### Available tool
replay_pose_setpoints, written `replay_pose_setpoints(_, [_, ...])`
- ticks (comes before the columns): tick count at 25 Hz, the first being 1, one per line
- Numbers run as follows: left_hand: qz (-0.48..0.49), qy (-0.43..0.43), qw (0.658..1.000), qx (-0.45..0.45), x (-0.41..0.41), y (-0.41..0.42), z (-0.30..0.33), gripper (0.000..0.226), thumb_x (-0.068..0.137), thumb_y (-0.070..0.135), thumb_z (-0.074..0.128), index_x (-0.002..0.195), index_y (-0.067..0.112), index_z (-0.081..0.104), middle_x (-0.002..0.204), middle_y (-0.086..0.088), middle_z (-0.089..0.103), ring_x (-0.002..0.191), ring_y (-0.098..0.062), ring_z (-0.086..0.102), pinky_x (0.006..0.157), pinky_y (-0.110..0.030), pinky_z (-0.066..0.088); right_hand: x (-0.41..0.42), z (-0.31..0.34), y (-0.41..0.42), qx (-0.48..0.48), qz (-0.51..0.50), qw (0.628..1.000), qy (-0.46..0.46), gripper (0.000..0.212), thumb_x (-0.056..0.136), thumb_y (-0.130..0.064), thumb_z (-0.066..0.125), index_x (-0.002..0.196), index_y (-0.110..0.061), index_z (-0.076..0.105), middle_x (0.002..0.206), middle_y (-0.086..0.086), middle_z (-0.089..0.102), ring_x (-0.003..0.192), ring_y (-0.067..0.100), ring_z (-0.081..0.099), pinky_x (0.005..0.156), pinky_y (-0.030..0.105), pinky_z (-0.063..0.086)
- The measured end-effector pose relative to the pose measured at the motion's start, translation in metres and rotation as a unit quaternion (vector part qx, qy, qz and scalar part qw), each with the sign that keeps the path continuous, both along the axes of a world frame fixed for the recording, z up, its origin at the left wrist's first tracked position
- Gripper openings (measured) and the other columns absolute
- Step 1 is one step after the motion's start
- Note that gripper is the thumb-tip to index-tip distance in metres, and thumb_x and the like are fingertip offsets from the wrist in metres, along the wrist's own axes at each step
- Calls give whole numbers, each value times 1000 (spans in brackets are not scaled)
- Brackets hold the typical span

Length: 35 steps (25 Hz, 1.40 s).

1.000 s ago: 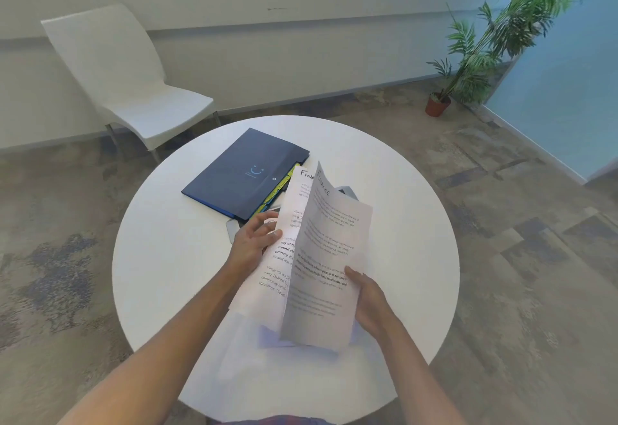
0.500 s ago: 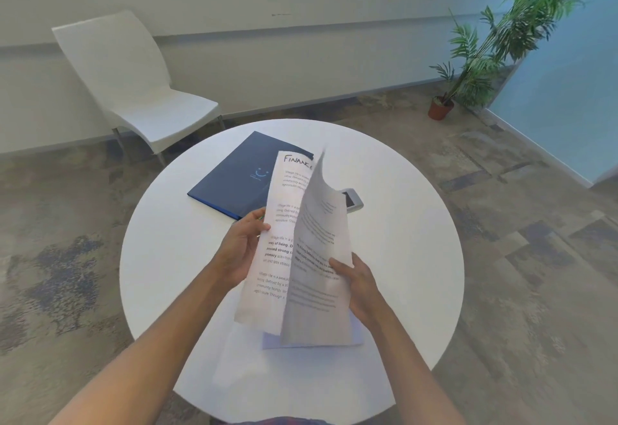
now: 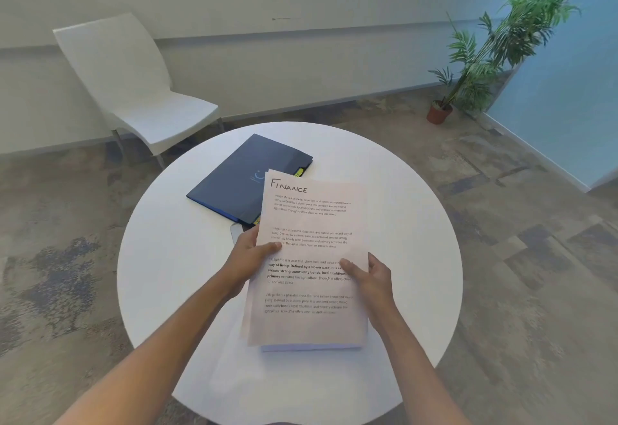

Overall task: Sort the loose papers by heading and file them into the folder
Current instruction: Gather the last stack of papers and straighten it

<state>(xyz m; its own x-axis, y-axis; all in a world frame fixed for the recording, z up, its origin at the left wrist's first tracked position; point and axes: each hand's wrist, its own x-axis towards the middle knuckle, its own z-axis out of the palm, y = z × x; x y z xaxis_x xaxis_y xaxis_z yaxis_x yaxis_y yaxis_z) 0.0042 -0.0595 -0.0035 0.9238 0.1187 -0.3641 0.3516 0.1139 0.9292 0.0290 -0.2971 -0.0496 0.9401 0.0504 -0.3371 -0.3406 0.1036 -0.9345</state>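
Papers [image 3: 311, 224] headed FINANCE, held by left hand [image 3: 249, 259] and right hand [image 3: 371, 279].

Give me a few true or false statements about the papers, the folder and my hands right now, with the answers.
1. The top sheet is headed Finance. True.
2. The blue folder lies open. False: it lies closed on the round table.
3. Both the left hand and the right hand hold the papers. True.
4. The folder lies nearer the person than the papers. False: it lies beyond them.
5. A white chair stands behind the table. True.
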Motion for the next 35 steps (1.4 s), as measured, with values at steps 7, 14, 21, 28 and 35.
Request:
replay_pose_setpoints(7, [27,-1,1000,-16,-1,-8,-6,18,100,11,52,112,16,65,98,-5,78,85,-27,76,67,-38,61,-1,7,-6,38,30,997,57,23,88,-13,72,109,-2,73,105,15,77,98,33,74,82,39,61])
replay_pose_setpoints(14, [51,24,996,-64,1,-17,-13,19,102,13,48,107,16,66,97,-7,77,80,-25,75,66,-37,61,-2,2,-7,-18,39,998,35,18,91,-13,69,106,-3,73,102,14,77,95,32,74,85,43,60])
replay_pose_setpoints(21, [104,141,972,155,7,-16,-78,26,96,30,57,84,8,66,87,-8,72,76,-26,67,68,-31,48,4,-6,-49,-98,-45,994,-17,21,91,-9,70,112,-7,72,108,8,75,102,26,71,94,41,55])
replay_pose_setpoints(28, [-18,220,827,517,0,-43,-130,86,73,70,67,129,9,44,133,-11,41,127,-29,37,97,-42,41,5,-10,-106,-155,-69,985,-14,27,91,-13,70,118,-8,70,108,4,75,101,26,70,98,46,53])
replay_pose_setpoints(35, [68,183,879,435,5,-48,-145,90,61,42,89,130,11,39,132,-9,44,126,-30,37,99,-43,39,4,-9,-115,-147,-65,987,-3,17,92,-11,69,108,-14,72,102,1,76,96,25,72,88,40,56])
